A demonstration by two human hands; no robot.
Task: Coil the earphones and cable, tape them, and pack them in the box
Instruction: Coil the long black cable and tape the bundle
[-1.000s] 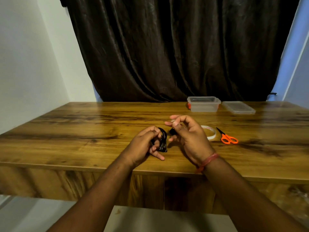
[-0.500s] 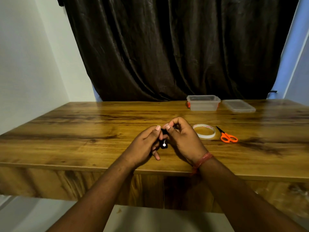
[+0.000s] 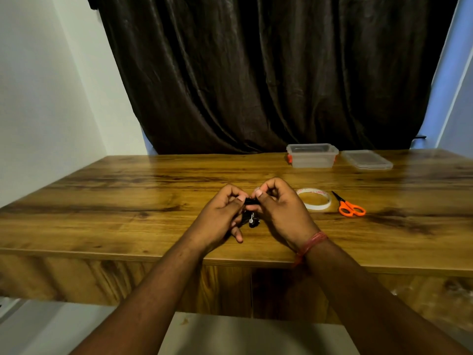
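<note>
Earphones: the black bundle (image 3: 249,210) sits between both hands just above the near part of the table, well short of the box.
Table: broad wooden top (image 3: 128,201); everything for the job lies on its right half.
Box: clear tub (image 3: 311,156) at the far edge, open, with its lid (image 3: 366,160) lying just beside it on the right.
Tape: the roll (image 3: 314,199) lies flat just right of the right hand, with orange scissors (image 3: 348,207) beside it.
Left hand: (image 3: 217,219) fingers curled round the lower part of the bundle, thumb tip on top.
Right hand: (image 3: 279,211) thumb and forefinger pinching the upper end of the bundle.
Loose end: a small plug or bud (image 3: 252,222) hangs out below the grip; too small to tell which.
Step, as I judge it: finishing the coil before taping.
Doing it well: I'd tuck that dangling end into the loops, keep the left grip firm so the coil can't spring, and free only the right hand for the tape.
Risk: letting go with both hands would likely undo the coil.
</note>
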